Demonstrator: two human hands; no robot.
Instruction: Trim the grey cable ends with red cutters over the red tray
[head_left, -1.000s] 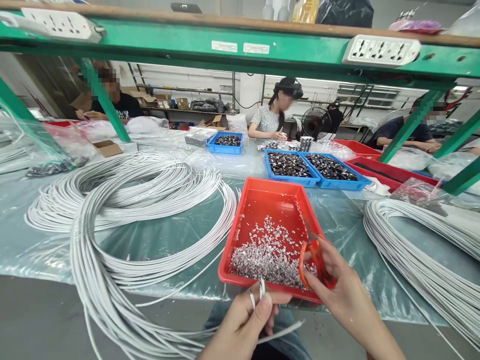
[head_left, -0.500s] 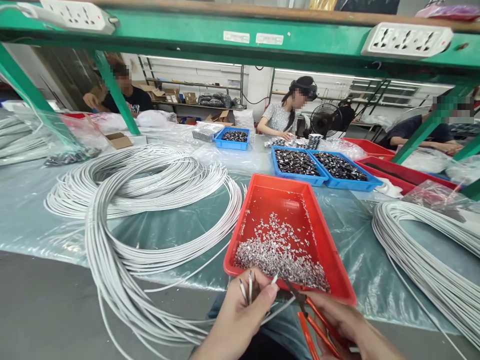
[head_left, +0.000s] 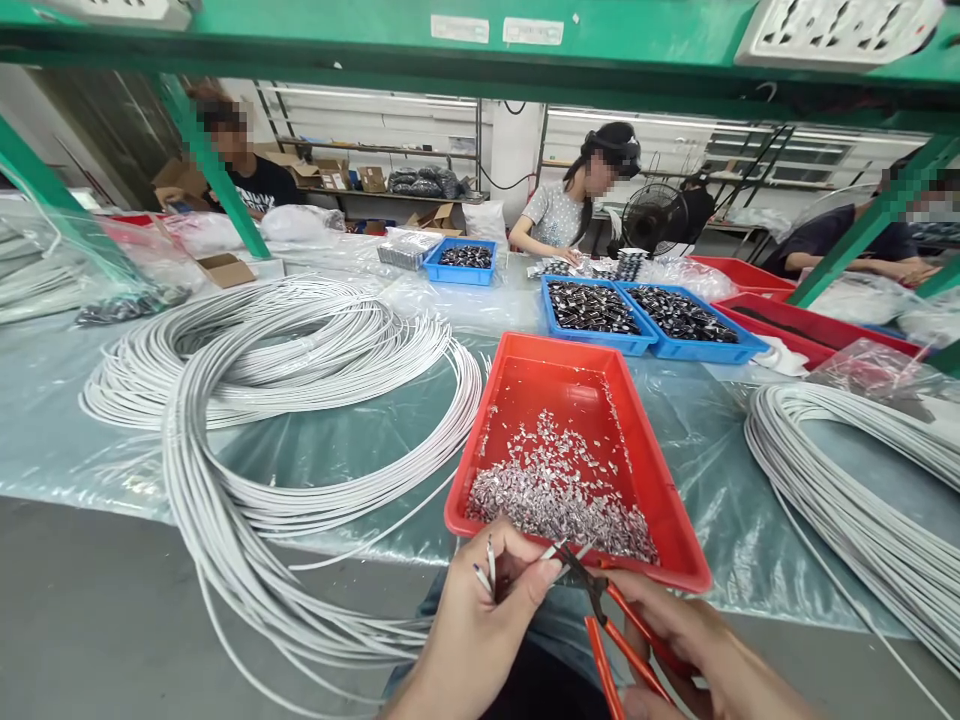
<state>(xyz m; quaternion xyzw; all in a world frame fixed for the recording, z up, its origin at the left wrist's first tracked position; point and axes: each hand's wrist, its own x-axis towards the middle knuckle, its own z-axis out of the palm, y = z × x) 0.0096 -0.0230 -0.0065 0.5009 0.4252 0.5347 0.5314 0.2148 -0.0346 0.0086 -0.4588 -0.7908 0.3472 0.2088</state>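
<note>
Left fingers [head_left: 538, 583] are closed in a pinch, thumb against forefinger, on a white cable end [head_left: 553, 549], with only its tip showing past the thumb. Two more cable ends [head_left: 491, 570] poke up behind that pinch, apart from the blades. Right fingers [head_left: 660, 600] wrap the orange-handled cutters [head_left: 598, 597], whose handles stand spread; whether the dark jaws bite the tip or merely meet it, I can't tell from my feed.

The pinched end sits by the near edge of the tabletop [head_left: 705, 440], in front of the red tray [head_left: 679, 530], where silvery scraps [head_left: 562, 505] heap toward the near wall. From behind my left wrist, strands lead to the big coil [head_left: 191, 450], which spills over the near edge toward the left.

To do this well, I judge, I want the pinch close behind the tip so the cable can't swivel, with the thumb out of the blades' path. The jaws should meet the end squarely, and the squeeze should be light: too deep a bite could nick the core. A tug from the coil could pull the tip off line, so slack helps. Working over the tray would let loose bits drop among the scraps.
</note>
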